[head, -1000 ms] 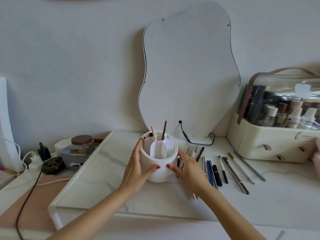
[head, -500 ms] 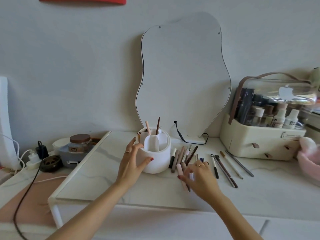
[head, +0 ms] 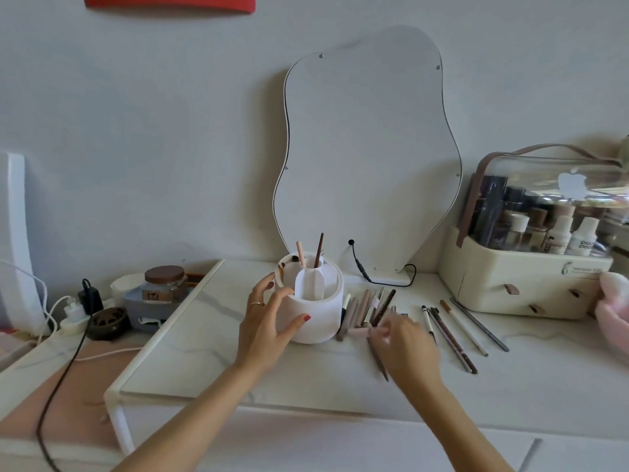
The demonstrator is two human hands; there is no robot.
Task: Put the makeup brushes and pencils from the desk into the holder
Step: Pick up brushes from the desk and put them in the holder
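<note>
A white round holder (head: 318,323) with inner compartments stands on the marble desk top (head: 211,362); a pink brush and a brown brush (head: 319,251) stick up from it. My left hand (head: 265,321) cups its left side, thumb on the front wall. Right beside the holder lies a pile of brushes and pencils (head: 361,308). My right hand (head: 408,345) is palm down over that pile, blurred, fingertips at a pale pink brush (head: 357,332); a dark pencil (head: 379,362) lies partly under it. More thin pencils (head: 454,338) lie further right.
A wavy mirror (head: 367,158) leans on the wall behind, its black cable (head: 360,269) trailing on the desk. A cream cosmetics organizer (head: 517,291) stands at the right, with something pink and fluffy (head: 612,304) beside it. On the lower left surface sit a jar (head: 165,284), a power strip (head: 75,316) and cords.
My right hand has left the holder and gone right and down onto the pile of brushes. The left hand stays on the holder. The camera view shifted.
</note>
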